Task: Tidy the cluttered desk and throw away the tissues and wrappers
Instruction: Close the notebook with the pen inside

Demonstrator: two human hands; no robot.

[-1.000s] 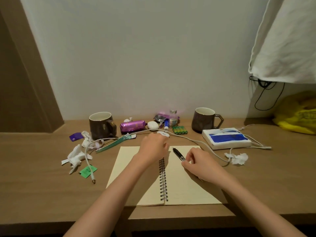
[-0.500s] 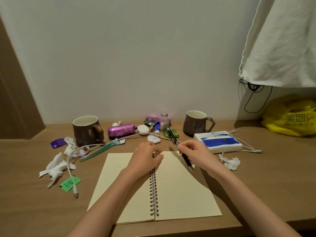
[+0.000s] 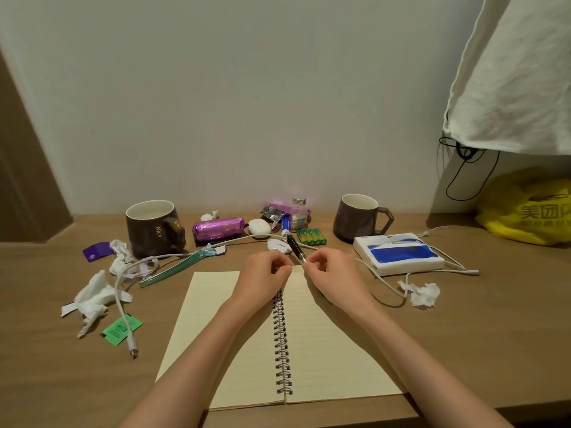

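We see much clutter round the hands. At the back L stands a brown mug [image 3: 151, 230] w/ "Nice" on it, & a second mug [image 3: 358, 222] stands at the back R. Between them lie a purple wrapper [image 3: 217, 228], a white oval thing [image 3: 259, 227], a small bottle [image 3: 298, 214] & green batteries [image 3: 311, 236]. A white cable [image 3: 119, 291] comes from the L side & runs on behind the hands. A teal wrapper strip [image 3: 176, 267] lies just L of the notebook [image 3: 324, 335], & a green wrapper [image 3: 122, 329] lies nr the cable's plug. A tissue pack [image 3: 398, 254], blue & white, lies R of the hands.

The desk [image 3: 479, 335] is brown wood and stands against a plain pale wall [image 3: 247, 103]. The spiral notebook lies open at the front middle, w/ both forearms over it. At far R a yellow bag [image 3: 531, 211] sits on the desk, & a white cloth [image 3: 513, 72] hangs above it.

The right hand [image 3: 333, 274] pinches the near, silver end of a black pen [image 3: 296, 250], which points away toward the batteries, over the notebook's top edge. The left hand [image 3: 262, 273] is just beside it, w/ its fingers curled nr the pen's end; we cannot tell if it holds anything. The tissue heap [image 3: 92, 299] lies well L of the left hand, by the cable. The smaller tissue [image 3: 421, 293] lies R of the right hand, in front of the tissue pack.
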